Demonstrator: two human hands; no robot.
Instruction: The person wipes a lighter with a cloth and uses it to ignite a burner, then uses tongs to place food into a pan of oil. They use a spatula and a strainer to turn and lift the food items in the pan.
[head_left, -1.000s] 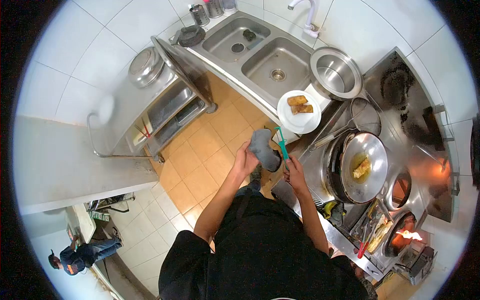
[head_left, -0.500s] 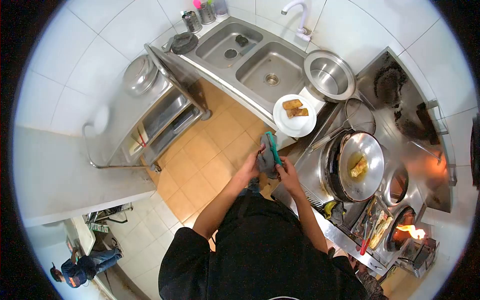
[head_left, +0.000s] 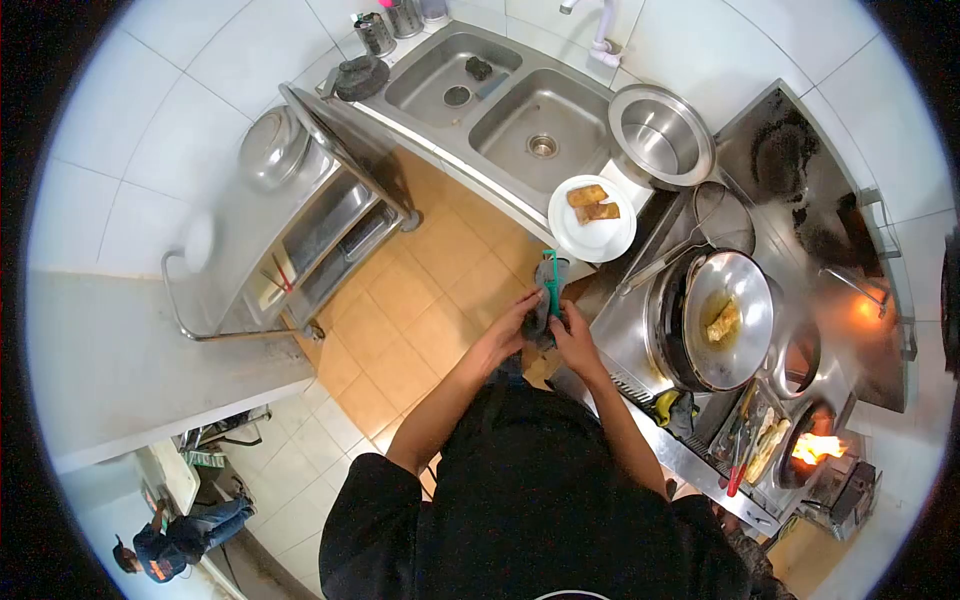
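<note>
**Both hands on grey cloth and teal tool, in front of stove**

Grey cloth (head_left: 541,310) is bunched betw. both hands at chest height, over the tan floor tiles (head_left: 420,320), just off the stove counter's front edge. A teal-handled tool (head_left: 551,281) sticks up out of the cloth; its lower part is wrapped & hidden, so can't tell what kind of tool.

Left hand (head_left: 515,325) is curled around the cloth from the left, fingers closed on it. Right hand (head_left: 575,335) is closed on cloth/tool from the right side; can't tell which of the two its fingers grip.

Just beyond the hands: white plate (head_left: 592,235) w/ two fried pieces (head_left: 592,203) on the counter edge. To the right, a wok (head_left: 722,320) w/ a piece of food in oil, metal strainer (head_left: 725,222) near it. Steel bowl (head_left: 660,135) beside the plate, double sink (head_left: 505,105) behind. Open flame (head_left: 815,448) at a burner lower right, yellow rag (head_left: 672,405) on stove front. Steel rack (head_left: 320,210) on the left. Another person (head_left: 170,540) far lower left, well apart.
</note>
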